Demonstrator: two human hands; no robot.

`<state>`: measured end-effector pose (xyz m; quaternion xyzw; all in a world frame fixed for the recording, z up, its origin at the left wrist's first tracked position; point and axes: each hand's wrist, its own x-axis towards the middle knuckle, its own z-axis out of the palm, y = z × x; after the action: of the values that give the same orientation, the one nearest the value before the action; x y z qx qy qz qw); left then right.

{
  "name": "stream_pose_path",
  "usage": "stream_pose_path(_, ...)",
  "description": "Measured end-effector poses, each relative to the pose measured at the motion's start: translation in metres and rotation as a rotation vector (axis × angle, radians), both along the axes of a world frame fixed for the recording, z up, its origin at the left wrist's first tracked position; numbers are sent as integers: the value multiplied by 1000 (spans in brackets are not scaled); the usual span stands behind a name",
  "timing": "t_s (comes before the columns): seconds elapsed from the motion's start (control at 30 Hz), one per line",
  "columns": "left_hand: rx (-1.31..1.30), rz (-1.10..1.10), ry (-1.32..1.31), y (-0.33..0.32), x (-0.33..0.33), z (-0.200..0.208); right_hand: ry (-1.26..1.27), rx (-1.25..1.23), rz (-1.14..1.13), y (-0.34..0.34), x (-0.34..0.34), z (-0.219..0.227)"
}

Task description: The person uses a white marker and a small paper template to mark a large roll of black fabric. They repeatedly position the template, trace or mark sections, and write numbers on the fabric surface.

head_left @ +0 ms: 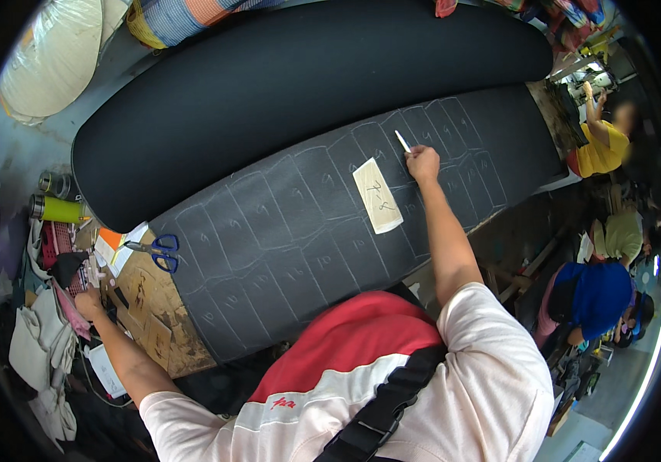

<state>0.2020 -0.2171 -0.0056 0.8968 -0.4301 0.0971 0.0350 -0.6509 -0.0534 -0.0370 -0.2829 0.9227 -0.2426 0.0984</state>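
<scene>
My right hand (pixel 423 163) is closed around a slim white marking pen (pixel 402 142), its end held above a dark grey sheet (pixel 269 269). Chalk-like pale outlines in rows, with handwritten marks inside, cover much of this sheet. Just left of my right hand lies a cream pattern piece (pixel 377 195) with dark handwriting. Out at the left, my left hand (pixel 89 304) reaches into a cluttered spot beside a pink cloth (pixel 73 310). Its fingers are too small and partly hidden to make out their grip.
Behind the sheet lies a large black roll (pixel 307 85). Blue-handled scissors (pixel 158 252) rest at the sheet's left edge, near a lime-green bottle (pixel 57 209) and papers (pixel 115 250). A person in yellow (pixel 604 146) and another in blue (pixel 596 296) are at the right.
</scene>
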Motion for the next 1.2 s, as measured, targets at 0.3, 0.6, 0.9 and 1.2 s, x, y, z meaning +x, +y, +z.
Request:
stream_pose_path(0.3,-771,-453,566,24,-196,70,-1186,-627,422,7,119,107)
stream_pose_path(0.6,-445,-1017,1494,118,-493,149,-1444,-690,780,25,175,185)
stream_pose_path(0.9,-238,-996,2207,162,-576,194,-1489,-622,890,66,117,203)
stream_pose_path(1.2,-277,-1061,2113,202,-639,209,-1645,-647,910,105,44,213)
